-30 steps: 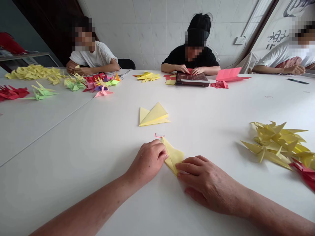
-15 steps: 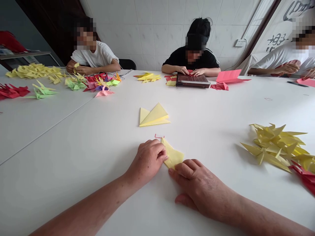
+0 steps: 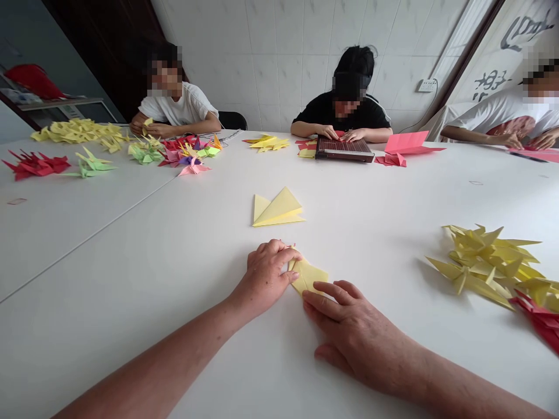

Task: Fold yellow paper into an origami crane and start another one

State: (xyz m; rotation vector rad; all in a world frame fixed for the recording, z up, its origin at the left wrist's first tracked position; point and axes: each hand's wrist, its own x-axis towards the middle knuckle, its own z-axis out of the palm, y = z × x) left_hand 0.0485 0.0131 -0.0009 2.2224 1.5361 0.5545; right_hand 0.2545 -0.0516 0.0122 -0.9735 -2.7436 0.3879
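Note:
A folded piece of yellow origami paper (image 3: 311, 276) lies on the white table in front of me. My left hand (image 3: 271, 270) is closed at its left side, thumb on the paper and index finger over its upper tip, which is partly hidden. My right hand (image 3: 345, 320) rests at the lower right edge of the sheet. Its index and middle fingers stretch onto the paper, and the thumb stands apart with nothing gripped. Just beyond my hands is a second folded yellow paper (image 3: 279, 210).
Yellow paper cranes (image 3: 489, 256) are heaped at the right, with a red crane (image 3: 535, 317) beside them. Many colourful cranes (image 3: 187, 152) lie at the far left. Across the table, a person in black (image 3: 305, 119) works at a paper trimmer (image 3: 343, 152); two other people sit either side.
My left index finger has moved over the paper's upper tip. The right fingers have straightened somewhat at the lower edge. My view has shifted slightly.

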